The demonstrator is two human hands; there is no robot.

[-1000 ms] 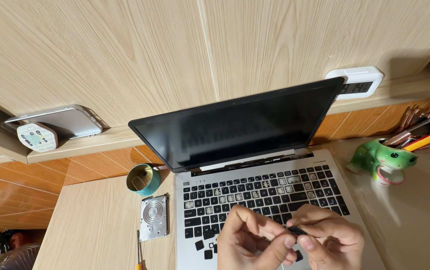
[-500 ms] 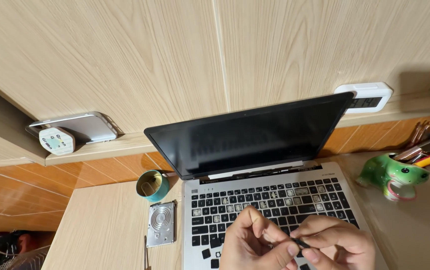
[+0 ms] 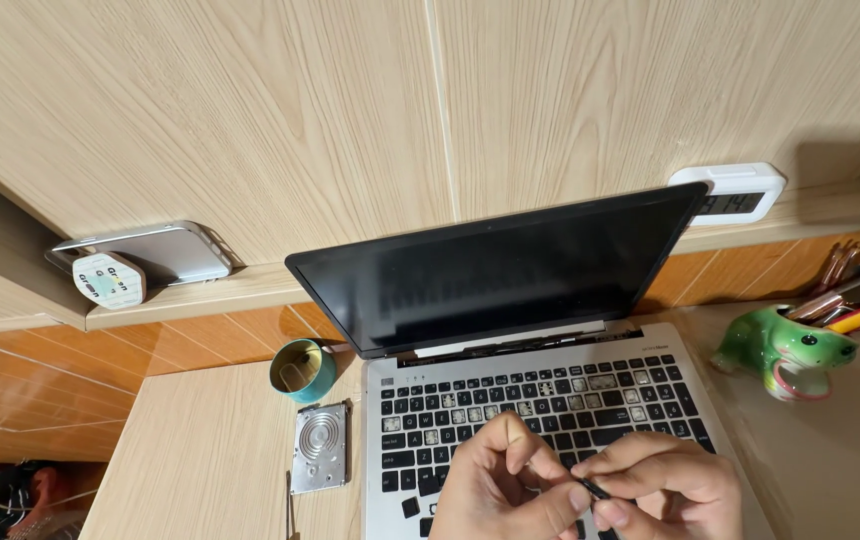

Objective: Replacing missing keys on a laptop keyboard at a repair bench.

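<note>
An open silver laptop with a dark screen stands on the wooden desk. Several keycaps are off its black keyboard, showing pale bare spots. My left hand and my right hand meet over the keyboard's front edge. Both pinch a small black keycap between thumbs and fingertips. Two loose black keycaps lie on the laptop's palm rest at lower left.
A bare hard drive and a teal tape roll lie left of the laptop. A green frog-shaped holder with pens stands at right. On the wall ledge rest a phone and a white clock.
The view has shifted, so the laptop sits lower and further right in frame. My hands stay together on the keycap, fingers slightly rearranged.
</note>
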